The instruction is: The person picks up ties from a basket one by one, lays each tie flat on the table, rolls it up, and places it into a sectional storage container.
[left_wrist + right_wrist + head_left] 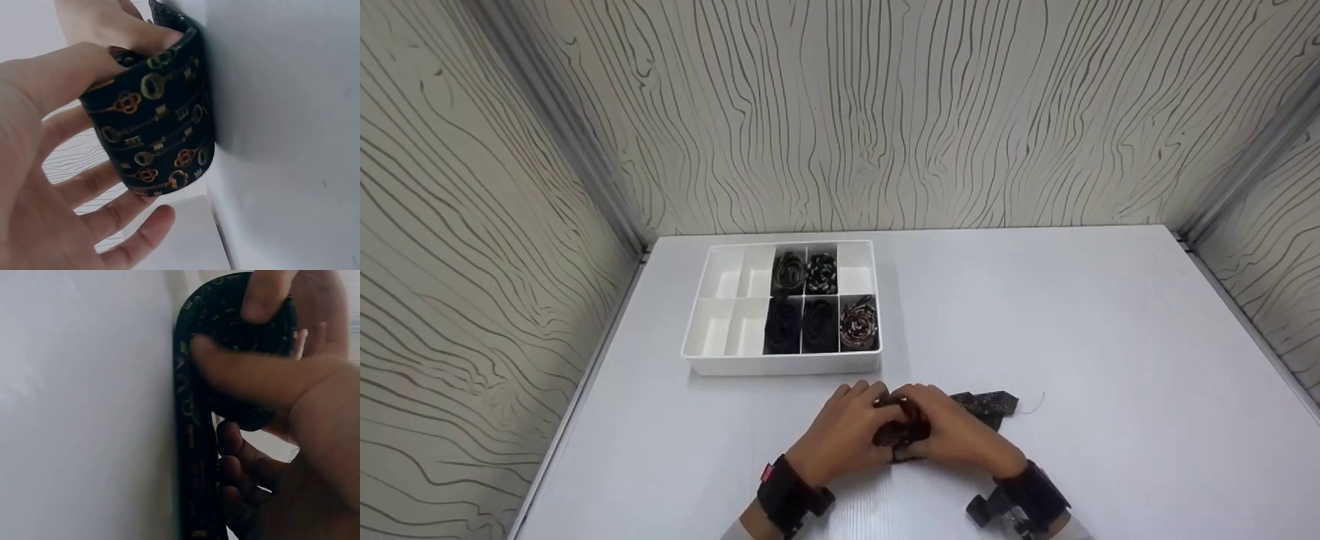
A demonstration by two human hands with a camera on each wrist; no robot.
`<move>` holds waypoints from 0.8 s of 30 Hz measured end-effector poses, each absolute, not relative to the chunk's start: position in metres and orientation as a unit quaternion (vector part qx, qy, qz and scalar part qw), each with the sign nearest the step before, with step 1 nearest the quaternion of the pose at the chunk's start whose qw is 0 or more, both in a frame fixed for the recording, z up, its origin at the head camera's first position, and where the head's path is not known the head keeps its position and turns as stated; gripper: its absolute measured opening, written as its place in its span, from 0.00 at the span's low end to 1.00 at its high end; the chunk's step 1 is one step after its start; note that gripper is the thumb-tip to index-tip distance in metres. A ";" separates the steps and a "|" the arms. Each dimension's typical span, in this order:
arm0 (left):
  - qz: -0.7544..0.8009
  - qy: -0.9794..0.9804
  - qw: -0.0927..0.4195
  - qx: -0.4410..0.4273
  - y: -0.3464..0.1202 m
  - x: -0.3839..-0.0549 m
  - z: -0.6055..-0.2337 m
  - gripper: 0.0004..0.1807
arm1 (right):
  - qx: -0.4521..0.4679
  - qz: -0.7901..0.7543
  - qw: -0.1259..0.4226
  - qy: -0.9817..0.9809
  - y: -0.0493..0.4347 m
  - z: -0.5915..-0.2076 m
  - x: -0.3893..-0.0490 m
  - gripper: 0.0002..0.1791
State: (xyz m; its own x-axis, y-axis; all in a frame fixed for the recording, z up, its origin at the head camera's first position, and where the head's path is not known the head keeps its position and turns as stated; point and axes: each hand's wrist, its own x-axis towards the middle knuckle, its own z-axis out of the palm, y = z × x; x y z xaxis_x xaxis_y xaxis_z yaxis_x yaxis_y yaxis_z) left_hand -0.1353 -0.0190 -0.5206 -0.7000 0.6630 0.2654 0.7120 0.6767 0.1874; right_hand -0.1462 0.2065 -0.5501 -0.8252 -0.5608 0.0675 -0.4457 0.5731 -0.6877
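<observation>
A dark necktie (152, 124) printed with gold and orange keys is partly wound into a thick roll on the table. My left hand (846, 429) holds one side of the roll, its thumb at the edge and its fingers spread behind. From the other side my right hand (960, 433) grips the same roll (225, 323), its thumb laid across the coiled end. The unrolled tail of the tie (994, 403) runs out flat to the right of that hand, ending in a point. In the head view, the hands hide much of the roll.
Beyond the hands stands a white divided box (784, 365). Its middle and right compartments hold several rolled dark ties, among them a brown patterned roll (859, 326) at the front right. A loose thread (1039, 405) lies beside the tie's tip. Wood-patterned panels (840, 112) wall the table.
</observation>
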 end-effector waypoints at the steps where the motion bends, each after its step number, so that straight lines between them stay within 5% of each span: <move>1: -0.142 -0.911 0.085 -0.378 -0.018 -0.135 -0.520 0.21 | -0.290 -0.362 0.074 0.883 0.207 -0.550 -0.146 0.31; 6: -0.124 -0.916 0.080 -0.373 -0.017 -0.136 -0.519 0.27 | -0.291 -0.332 0.039 0.896 0.209 -0.550 -0.146 0.28; 10: -0.114 -0.919 0.074 -0.369 -0.018 -0.137 -0.517 0.24 | -0.291 -0.321 0.034 0.901 0.211 -0.551 -0.147 0.33; 16: -0.136 -0.917 0.072 -0.369 -0.020 -0.138 -0.516 0.24 | -0.304 -0.313 -0.002 0.900 0.210 -0.555 -0.149 0.26; 20: -0.144 -0.919 0.073 -0.359 -0.023 -0.137 -0.518 0.26 | -0.284 -0.282 -0.022 0.916 0.209 -0.548 -0.145 0.34; 24: -0.166 -0.922 0.065 -0.344 -0.029 -0.138 -0.518 0.26 | -0.262 -0.272 0.034 0.925 0.210 -0.537 -0.141 0.42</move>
State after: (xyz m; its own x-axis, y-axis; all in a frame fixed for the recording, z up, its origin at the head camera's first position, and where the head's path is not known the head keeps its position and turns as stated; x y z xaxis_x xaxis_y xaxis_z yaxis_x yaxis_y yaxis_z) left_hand -0.1381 -0.0290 -0.5183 -0.7545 0.6130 0.2346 0.6563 0.7078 0.2614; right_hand -0.1413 0.2103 -0.5370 -0.8604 -0.5033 0.0807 -0.4667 0.7142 -0.5216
